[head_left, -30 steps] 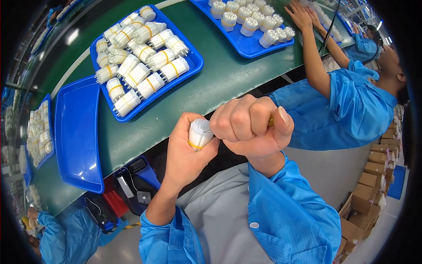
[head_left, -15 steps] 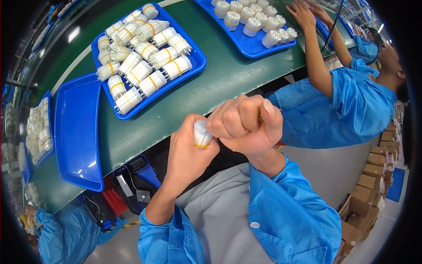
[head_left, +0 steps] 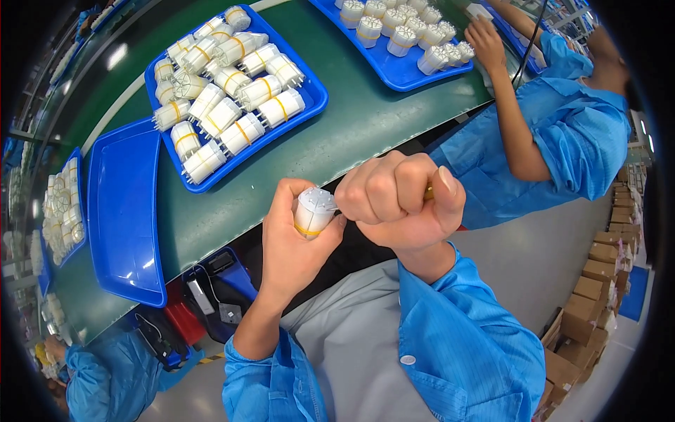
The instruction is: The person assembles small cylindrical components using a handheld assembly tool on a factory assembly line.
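Upright in my left hand (head_left: 285,243) is a white plastic cylinder (head_left: 313,212) with a yellow band round its lower part. The fingers wrap it from the left side and the thumb lies on its right. My right hand (head_left: 401,200) is a closed fist beside the cylinder's top. A thin tip shows between that fist and the cylinder's edge, and a bit of yellow shows by the thumb; the rest of what it grips is hidden. Ahead on the green bench, a blue tray (head_left: 320,105) carries many similar banded white cylinders (head_left: 242,133), lying on their sides.
Left of that tray is an empty blue tray (head_left: 123,211). At the upper right, another blue tray (head_left: 404,81) has white cylinders standing on end. A co-worker in blue (head_left: 555,133) works at the right. Cardboard boxes (head_left: 587,309) are stacked on the floor behind.
My left hand and the cylinder have shifted slightly left, showing more of the cylinder. My right fist has moved a little right. The co-worker's far hand now holds a white piece.
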`<state>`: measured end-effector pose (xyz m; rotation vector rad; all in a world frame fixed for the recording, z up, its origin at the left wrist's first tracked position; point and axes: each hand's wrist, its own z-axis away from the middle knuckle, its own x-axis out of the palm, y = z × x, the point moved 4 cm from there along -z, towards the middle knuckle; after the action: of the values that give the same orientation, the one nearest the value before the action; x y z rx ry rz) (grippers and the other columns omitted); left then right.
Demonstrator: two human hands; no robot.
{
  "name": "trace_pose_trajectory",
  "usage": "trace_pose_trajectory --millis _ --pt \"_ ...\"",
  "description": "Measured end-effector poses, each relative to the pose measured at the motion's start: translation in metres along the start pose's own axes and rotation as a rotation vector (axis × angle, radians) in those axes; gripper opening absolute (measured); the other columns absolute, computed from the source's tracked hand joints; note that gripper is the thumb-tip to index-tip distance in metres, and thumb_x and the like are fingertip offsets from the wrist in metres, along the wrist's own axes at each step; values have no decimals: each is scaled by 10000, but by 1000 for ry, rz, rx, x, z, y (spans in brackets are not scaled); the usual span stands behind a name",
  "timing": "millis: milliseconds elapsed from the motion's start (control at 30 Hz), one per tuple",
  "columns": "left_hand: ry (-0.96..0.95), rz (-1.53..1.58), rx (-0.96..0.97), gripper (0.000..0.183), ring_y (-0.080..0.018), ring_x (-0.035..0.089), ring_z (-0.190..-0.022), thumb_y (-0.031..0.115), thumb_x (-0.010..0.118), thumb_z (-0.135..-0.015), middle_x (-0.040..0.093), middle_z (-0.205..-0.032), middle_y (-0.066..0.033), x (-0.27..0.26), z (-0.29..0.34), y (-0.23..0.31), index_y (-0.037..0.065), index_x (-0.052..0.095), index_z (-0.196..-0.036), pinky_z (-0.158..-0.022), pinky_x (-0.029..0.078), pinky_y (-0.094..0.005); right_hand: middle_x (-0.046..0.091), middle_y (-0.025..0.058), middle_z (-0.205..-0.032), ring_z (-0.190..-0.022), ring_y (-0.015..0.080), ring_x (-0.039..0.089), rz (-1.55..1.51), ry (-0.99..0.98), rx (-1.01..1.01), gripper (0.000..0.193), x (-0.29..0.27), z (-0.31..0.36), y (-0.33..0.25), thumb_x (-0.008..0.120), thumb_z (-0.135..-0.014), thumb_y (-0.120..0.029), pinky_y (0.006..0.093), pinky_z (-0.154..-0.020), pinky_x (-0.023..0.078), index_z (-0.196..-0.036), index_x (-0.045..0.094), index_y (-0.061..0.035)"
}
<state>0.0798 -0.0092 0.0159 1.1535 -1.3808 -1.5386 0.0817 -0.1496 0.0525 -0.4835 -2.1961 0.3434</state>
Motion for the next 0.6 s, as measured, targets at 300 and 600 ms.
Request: trace_pose_trajectory --millis 300,600 --pt "18 -200 25 313 -194 670 -705 17 726 -736 680 -809 -117 0 2 8 17 567 -1006 -651 525 -317 311 4 -503 -463 130 226 57 -6 -9 523 4 2 7 429 -1012 -343 325 -479 222 -567 296 -101" --pt "58 -343 72 305 -368 682 -710 45 730 -738 671 -773 -188 3 2 4 18 568 -995 -627 532 -405 289 -8 -468 -429 119 205 146 93 -46 481 -4 10 16 369 -1015 -332 309 -452 204 -591 266 -129"
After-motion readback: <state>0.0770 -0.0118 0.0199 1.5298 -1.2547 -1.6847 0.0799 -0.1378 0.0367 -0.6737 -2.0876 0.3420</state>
